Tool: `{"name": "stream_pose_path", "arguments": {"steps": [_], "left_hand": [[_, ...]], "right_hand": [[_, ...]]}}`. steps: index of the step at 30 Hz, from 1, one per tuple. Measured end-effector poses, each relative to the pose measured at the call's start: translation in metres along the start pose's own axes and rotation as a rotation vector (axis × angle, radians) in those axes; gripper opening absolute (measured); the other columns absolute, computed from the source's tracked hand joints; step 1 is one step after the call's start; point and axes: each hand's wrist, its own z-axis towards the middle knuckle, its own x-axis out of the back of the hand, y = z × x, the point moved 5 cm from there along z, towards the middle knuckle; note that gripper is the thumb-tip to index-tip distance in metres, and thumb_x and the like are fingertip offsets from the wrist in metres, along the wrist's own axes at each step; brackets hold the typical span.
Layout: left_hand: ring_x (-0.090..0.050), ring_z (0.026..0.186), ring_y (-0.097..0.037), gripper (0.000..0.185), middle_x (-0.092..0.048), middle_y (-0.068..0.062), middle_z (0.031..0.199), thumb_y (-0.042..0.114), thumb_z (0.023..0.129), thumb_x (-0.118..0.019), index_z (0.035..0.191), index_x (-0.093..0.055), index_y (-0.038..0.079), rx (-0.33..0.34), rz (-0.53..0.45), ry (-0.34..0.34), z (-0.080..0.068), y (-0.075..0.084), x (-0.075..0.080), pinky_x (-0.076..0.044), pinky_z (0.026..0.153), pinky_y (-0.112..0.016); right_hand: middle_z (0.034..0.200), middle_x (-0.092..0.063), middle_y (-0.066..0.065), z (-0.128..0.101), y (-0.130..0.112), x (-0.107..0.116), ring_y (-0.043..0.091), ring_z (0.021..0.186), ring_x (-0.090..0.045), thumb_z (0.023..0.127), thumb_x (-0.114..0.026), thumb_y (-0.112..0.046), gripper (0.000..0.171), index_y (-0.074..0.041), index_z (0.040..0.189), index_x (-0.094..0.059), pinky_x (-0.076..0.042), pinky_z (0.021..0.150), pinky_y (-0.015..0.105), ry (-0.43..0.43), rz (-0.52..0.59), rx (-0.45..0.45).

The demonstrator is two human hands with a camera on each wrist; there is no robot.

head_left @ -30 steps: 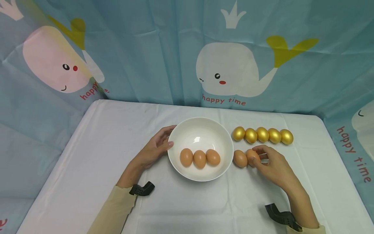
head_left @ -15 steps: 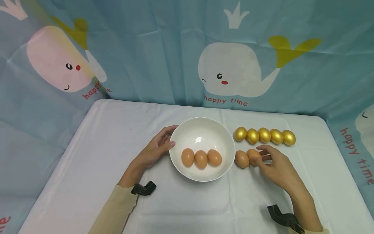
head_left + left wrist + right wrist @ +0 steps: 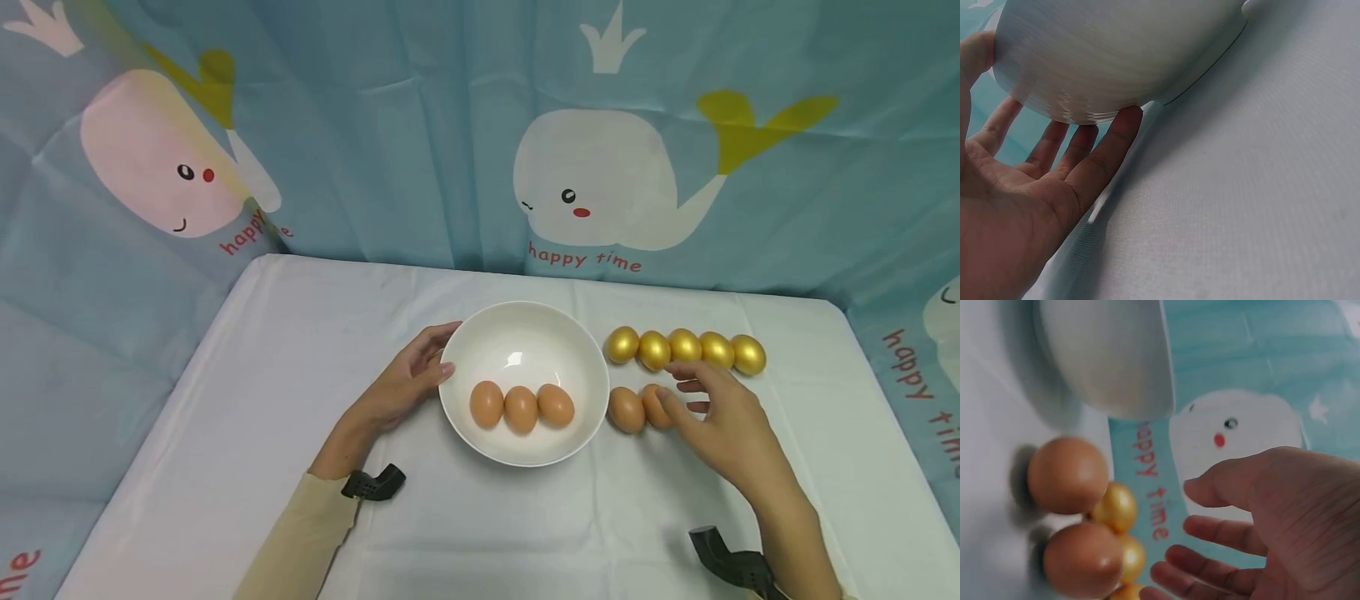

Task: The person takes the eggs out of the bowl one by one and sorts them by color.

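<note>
A white bowl [image 3: 523, 321] with three brown eggs [image 3: 521, 409] lying in it stands mid-table. My left hand [image 3: 408, 379] holds it from the left, thumb at the rim; in the left wrist view the fingertips [image 3: 1127, 119] meet the bowl's outer wall. Two more brown eggs, a nearer one [image 3: 626, 410] and another [image 3: 656, 407], lie just right of the bowl. Over the second one hovers my right hand [image 3: 723, 421], fingers loosely bent and apart. In the right wrist view nothing lies between the thumb and fingers [image 3: 1222, 534], and both eggs are off to the left.
Several golden eggs [image 3: 686, 345] lie in a row behind the brown ones, close to my right fingertips. The white cloth-covered table [image 3: 480, 533] ends at the back against a blue curtain [image 3: 442, 150] printed with whales. Each wrist wears a black mount [image 3: 373, 482].
My right hand has let go of the second brown egg and lifted slightly up and away from it. The left hand still holds the bowl. The whole view has shifted a little.
</note>
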Motion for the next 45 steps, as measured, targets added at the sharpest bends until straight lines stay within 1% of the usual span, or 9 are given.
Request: {"name": "stream_pose_path", "arguments": {"steps": [3,8,16,20,23,26,37,41,45], "left_hand": [[-0.059,0.135,-0.013,0.064,-0.041,-0.017,0.165,0.011,0.103,-0.062,0.162,-0.035,0.012,-0.003,-0.002,-0.004,0.0,-0.001,0.0,-0.06,0.101,-0.029],[-0.059,0.135,-0.013,0.064,-0.04,-0.017,0.165,0.01,0.104,-0.06,0.162,-0.034,0.011,-0.008,-0.002,-0.012,-0.001,-0.002,0.001,-0.06,0.101,-0.029],[-0.06,0.135,-0.013,0.064,-0.04,-0.018,0.166,0.01,0.104,-0.061,0.162,-0.035,0.011,-0.006,-0.005,-0.011,0.0,-0.001,0.0,-0.061,0.1,-0.03],[-0.06,0.134,-0.014,0.063,-0.041,-0.017,0.165,0.009,0.104,-0.06,0.162,-0.035,0.011,-0.01,-0.014,-0.017,0.001,-0.001,0.0,-0.061,0.1,-0.031],[-0.06,0.134,-0.014,0.063,-0.041,-0.016,0.165,0.009,0.104,-0.061,0.162,-0.035,0.011,-0.008,-0.019,-0.019,0.0,-0.001,0.001,-0.061,0.099,-0.03],[-0.06,0.135,-0.014,0.063,-0.041,-0.016,0.165,0.01,0.104,-0.061,0.162,-0.035,0.011,-0.009,-0.022,-0.02,-0.001,0.0,0.002,-0.061,0.1,-0.029],[-0.058,0.138,-0.015,0.062,-0.042,-0.013,0.163,0.01,0.105,-0.06,0.162,-0.035,0.014,-0.021,-0.04,-0.039,0.003,0.001,0.0,-0.06,0.102,-0.029],[-0.06,0.135,-0.014,0.063,-0.043,-0.011,0.161,0.01,0.106,-0.061,0.162,-0.035,0.015,-0.011,-0.06,-0.054,0.002,0.001,0.0,-0.062,0.099,-0.031],[-0.058,0.138,-0.013,0.063,-0.042,-0.011,0.162,0.011,0.106,-0.061,0.163,-0.034,0.014,-0.022,-0.065,-0.059,0.0,0.001,0.001,-0.062,0.097,-0.03]], "right_hand": [[0.126,-0.072,0.017,0.003,-0.014,0.004,0.034,0.111,-0.069,0.099,-0.074,-0.024,0.037,-0.004,0.129,-0.068,-0.058,0.08,0.014,0.029,-0.011,0.054],[0.122,-0.072,0.009,0.011,-0.035,0.007,0.03,0.113,-0.069,0.1,-0.073,-0.022,0.031,-0.008,0.127,-0.069,-0.055,0.084,0.012,0.014,0.014,0.123],[0.12,-0.072,0.006,0.028,-0.068,0.013,0.021,0.102,-0.072,0.098,-0.073,-0.018,0.029,-0.012,0.126,-0.07,-0.063,0.086,0.043,-0.035,-0.025,0.25],[0.12,-0.073,0.003,0.038,-0.085,0.02,0.018,0.098,-0.072,0.098,-0.073,-0.019,0.028,-0.014,0.126,-0.071,-0.061,0.085,0.044,-0.063,-0.076,0.288],[0.125,-0.071,0.004,0.047,-0.1,0.019,0.02,0.104,-0.071,0.099,-0.071,-0.022,0.03,-0.013,0.128,-0.071,-0.061,0.088,0.047,-0.132,-0.105,0.297],[0.129,-0.069,0.005,0.056,-0.117,0.01,0.022,0.103,-0.07,0.1,-0.07,-0.024,0.032,-0.014,0.13,-0.07,-0.061,0.086,0.046,-0.212,-0.132,0.317],[0.125,-0.066,0.0,0.066,-0.169,-0.043,0.015,0.104,-0.066,0.097,-0.075,-0.018,0.029,-0.015,0.126,-0.07,-0.06,0.084,0.034,-0.494,-0.211,0.732],[0.123,-0.067,0.001,0.064,-0.177,-0.066,0.016,0.109,-0.065,0.094,-0.076,-0.007,0.03,-0.015,0.122,-0.071,-0.059,0.092,0.034,-0.596,-0.224,0.791],[0.111,-0.067,-0.002,0.065,-0.186,-0.086,0.014,0.1,-0.063,0.085,-0.072,0.003,0.034,-0.019,0.111,-0.072,-0.056,0.084,0.032,-0.689,-0.276,0.819]]}}
